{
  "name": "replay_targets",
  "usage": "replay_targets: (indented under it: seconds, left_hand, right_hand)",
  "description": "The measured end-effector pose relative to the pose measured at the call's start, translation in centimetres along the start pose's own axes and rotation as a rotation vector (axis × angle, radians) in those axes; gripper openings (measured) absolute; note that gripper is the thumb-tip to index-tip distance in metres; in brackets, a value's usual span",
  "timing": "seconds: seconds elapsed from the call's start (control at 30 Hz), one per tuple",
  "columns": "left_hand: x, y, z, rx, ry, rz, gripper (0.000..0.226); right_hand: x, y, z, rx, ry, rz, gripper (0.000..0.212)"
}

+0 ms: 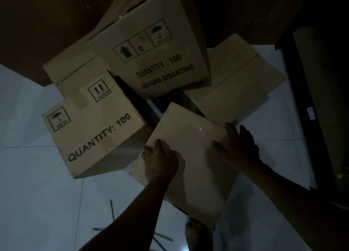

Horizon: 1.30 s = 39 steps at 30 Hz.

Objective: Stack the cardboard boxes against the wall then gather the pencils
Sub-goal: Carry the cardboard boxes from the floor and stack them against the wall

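A plain cardboard box (190,156) is held in front of me, tilted. My left hand (160,160) grips its left edge with the thumb on top, while my right hand (239,147) grips its right edge. On the white tiled floor sits a box (90,126) printed "QUANTITY: 100". Behind it a taller printed box (151,56) stands by the dark wall, and another box (239,79) lies to the right. Several pencils (112,209) lie scattered on the floor near my arms.
The room is dim. A dark wall (37,24) runs along the back. A dark upright frame or piece of furniture (309,99) stands at the right. My foot (194,232) shows below the held box.
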<state>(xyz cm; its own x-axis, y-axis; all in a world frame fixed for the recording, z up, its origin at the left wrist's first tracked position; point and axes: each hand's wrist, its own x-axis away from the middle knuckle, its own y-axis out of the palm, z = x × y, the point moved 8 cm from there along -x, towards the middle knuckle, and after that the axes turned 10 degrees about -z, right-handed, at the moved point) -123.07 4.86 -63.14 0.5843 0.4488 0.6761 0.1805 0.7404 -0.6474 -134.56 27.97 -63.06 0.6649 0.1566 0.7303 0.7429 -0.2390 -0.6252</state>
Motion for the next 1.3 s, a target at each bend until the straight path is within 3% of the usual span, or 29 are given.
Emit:
replay_targets:
  seconds: [0.3,0.4,0.5,0.63,0.7,0.77,0.83,0.9,1.03,1.17,1.23,1.27,1.3]
  left_hand:
    - [-4.6,-0.4,-3.6,0.091,-0.135,-0.044,0.074]
    - [-4.6,-0.1,-3.7,0.121,-0.164,-0.073,0.081]
    - [-4.1,0.1,-3.9,0.146,-0.188,-0.114,0.094]
    - [-4.0,0.5,-4.3,0.177,-0.16,-0.168,0.092]
    - [-3.5,0.6,-4.6,0.192,-0.163,-0.176,0.088]
    - [-3.0,0.5,-5.1,0.211,-0.181,-0.15,0.083]
    - [-2.3,0.1,-5.6,0.232,-0.192,-0.115,0.08]
    - [-1.5,-0.1,-6.1,0.236,-0.186,-0.094,0.085]
    - [-0.5,-0.4,-7.1,0.268,-0.242,-0.104,0.084]
    - [-0.8,-1.5,-5.5,0.216,-0.155,-0.089,0.087]
    - [-1.1,-2.2,-3.6,0.274,-0.068,-0.081,0.074]
    - [-1.3,-2.5,-2.6,0.285,-0.041,-0.076,0.071]
    - [-1.6,-2.8,-1.9,0.297,-0.031,-0.073,0.074]
  right_hand:
    - [-4.4,2.2,2.8,-0.27,0.301,-0.034,0.116]
    - [-5.5,2.9,3.6,-0.171,0.293,-0.103,0.13]
    - [-4.9,3.0,3.5,-0.033,0.262,-0.104,0.121]
    - [-2.7,3.2,4.7,-0.057,0.26,-0.037,0.085]
    - [-1.7,3.3,6.1,-0.207,0.257,0.004,0.066]
    - [-0.6,3.4,7.4,-0.483,0.289,0.086,0.06]
    - [0.2,3.5,8.5,-0.607,0.358,0.144,0.056]
    - [0.8,4.3,9.0,-0.653,0.398,0.073,0.053]
    - [2.3,7.2,7.9,-1.032,0.302,-0.199,0.025]
    - [3.6,9.4,8.3,-1.119,0.291,-0.304,0.025]
    - [4.0,10.0,8.5,-1.093,0.283,-0.347,0.035]
    - [4.1,10.1,8.5,-0.966,0.226,-0.381,0.044]
    - [4.3,10.0,8.3,-0.69,0.132,-0.441,0.059]
